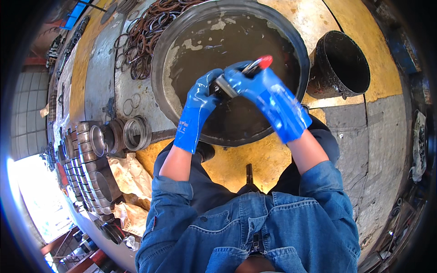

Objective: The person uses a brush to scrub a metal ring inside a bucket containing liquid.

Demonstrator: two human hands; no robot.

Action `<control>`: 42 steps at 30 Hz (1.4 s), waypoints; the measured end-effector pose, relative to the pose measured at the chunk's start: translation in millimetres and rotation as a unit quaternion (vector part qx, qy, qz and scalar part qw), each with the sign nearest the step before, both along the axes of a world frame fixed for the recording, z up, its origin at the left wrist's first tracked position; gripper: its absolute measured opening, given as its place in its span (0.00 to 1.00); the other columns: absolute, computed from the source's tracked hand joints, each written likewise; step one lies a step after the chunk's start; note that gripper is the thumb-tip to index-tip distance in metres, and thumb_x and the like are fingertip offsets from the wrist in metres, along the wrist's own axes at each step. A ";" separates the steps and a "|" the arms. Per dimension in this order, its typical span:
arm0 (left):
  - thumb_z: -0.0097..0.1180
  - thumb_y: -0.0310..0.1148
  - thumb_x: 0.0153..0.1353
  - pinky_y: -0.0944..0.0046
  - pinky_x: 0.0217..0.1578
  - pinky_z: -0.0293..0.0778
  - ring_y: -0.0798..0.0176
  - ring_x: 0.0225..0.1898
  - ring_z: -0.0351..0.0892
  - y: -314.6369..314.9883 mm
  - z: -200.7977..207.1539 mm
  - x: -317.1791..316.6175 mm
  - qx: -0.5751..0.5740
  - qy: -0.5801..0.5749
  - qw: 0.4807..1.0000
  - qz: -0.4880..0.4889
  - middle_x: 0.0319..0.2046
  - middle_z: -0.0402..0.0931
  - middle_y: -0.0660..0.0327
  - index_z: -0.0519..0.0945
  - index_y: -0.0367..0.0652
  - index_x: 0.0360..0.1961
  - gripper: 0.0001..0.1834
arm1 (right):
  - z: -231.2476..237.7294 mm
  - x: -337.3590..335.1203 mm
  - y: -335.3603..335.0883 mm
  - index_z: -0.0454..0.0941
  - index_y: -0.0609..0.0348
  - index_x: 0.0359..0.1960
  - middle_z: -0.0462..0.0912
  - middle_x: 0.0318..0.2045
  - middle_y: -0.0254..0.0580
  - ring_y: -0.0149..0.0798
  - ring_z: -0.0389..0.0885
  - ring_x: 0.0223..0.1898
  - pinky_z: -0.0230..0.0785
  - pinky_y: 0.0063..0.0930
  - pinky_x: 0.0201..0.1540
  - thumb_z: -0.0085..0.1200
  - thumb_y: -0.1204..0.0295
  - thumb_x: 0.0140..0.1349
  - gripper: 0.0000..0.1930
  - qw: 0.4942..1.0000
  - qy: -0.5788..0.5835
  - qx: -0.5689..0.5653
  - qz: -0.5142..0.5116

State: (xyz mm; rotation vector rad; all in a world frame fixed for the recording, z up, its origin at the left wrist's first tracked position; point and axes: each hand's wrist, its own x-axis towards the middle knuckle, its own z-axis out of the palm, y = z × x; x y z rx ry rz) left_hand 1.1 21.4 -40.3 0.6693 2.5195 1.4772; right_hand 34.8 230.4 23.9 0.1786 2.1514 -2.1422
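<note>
Both my hands wear blue rubber gloves and meet above a wide round metal tub of murky brown liquid. My right hand is closed round a hand tool with a red end and a shiny metal shaft; its full shape is hidden by the glove. Between the hands shows a grey metal piece with a dark part below it. My left hand is closed on this piece from the left. Whether the grey piece belongs to the red-ended tool, I cannot tell. Blur softens both hands.
A black bucket stands right of the tub. Rusty rings lie heaped at the far left. Stacked metal cylinders, a coil of thin rings and brown paper are at the left. My legs flank the tub's near side.
</note>
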 end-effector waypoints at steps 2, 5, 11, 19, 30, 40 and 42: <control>0.65 0.13 0.55 0.61 0.58 0.76 0.61 0.58 0.79 -13.3 -10.1 3.8 0.075 -0.009 0.997 0.003 0.59 0.78 0.58 0.74 0.44 0.65 0.35 | -8.1 -16.9 14.5 0.87 0.62 0.34 0.87 0.29 0.37 0.28 0.83 0.30 0.77 0.24 0.39 0.65 0.65 0.61 0.11 0.998 -0.042 -0.021 0.043; 0.67 0.18 0.58 0.64 0.54 0.80 0.62 0.55 0.81 -10.1 2.0 11.5 0.180 -0.145 0.972 0.035 0.59 0.78 0.57 0.75 0.40 0.63 0.31 | -41.8 -23.8 39.1 0.86 0.62 0.35 0.87 0.29 0.38 0.29 0.83 0.31 0.77 0.26 0.38 0.66 0.62 0.60 0.13 0.990 -0.102 -0.023 -0.095; 0.68 0.20 0.58 0.66 0.49 0.82 0.64 0.48 0.84 -12.9 1.2 7.7 0.151 -0.070 0.985 0.055 0.50 0.83 0.56 0.76 0.37 0.61 0.28 | -106.8 -20.2 45.3 0.85 0.66 0.40 0.87 0.35 0.43 0.37 0.85 0.35 0.78 0.33 0.42 0.67 0.61 0.59 0.18 0.961 -0.221 0.046 -0.161; 0.66 0.31 0.64 0.71 0.32 0.77 0.71 0.30 0.82 -12.7 27.6 8.4 0.104 -0.199 0.972 0.074 0.35 0.85 0.59 0.79 0.39 0.56 0.20 | -77.8 -12.4 30.0 0.85 0.63 0.42 0.88 0.35 0.49 0.40 0.87 0.41 0.77 0.35 0.47 0.63 0.54 0.58 0.22 0.895 -0.218 0.377 -0.096; 0.67 0.36 0.63 0.71 0.25 0.76 0.69 0.30 0.82 -23.7 14.5 6.2 0.097 -0.214 0.971 0.047 0.32 0.84 0.61 0.79 0.38 0.55 0.22 | 19.8 -4.5 12.0 0.86 0.62 0.37 0.87 0.32 0.45 0.39 0.84 0.36 0.75 0.36 0.45 0.64 0.51 0.58 0.22 0.994 -0.041 0.097 -0.011; 0.63 0.40 0.67 0.69 0.31 0.76 0.65 0.33 0.84 -23.4 24.4 0.9 0.093 -0.307 0.947 0.023 0.39 0.86 0.57 0.79 0.39 0.56 0.21 | -74.6 -22.5 49.7 0.85 0.64 0.39 0.88 0.35 0.53 0.45 0.87 0.40 0.76 0.36 0.47 0.61 0.52 0.54 0.24 0.957 -0.213 0.176 -0.092; 0.61 0.41 0.68 0.70 0.31 0.76 0.65 0.33 0.83 -16.3 29.9 4.7 0.113 -0.332 0.935 0.052 0.39 0.86 0.58 0.80 0.39 0.55 0.20 | -74.7 -13.3 42.5 0.85 0.64 0.40 0.88 0.37 0.57 0.49 0.88 0.44 0.76 0.38 0.49 0.61 0.51 0.54 0.25 0.947 -0.222 0.224 -0.064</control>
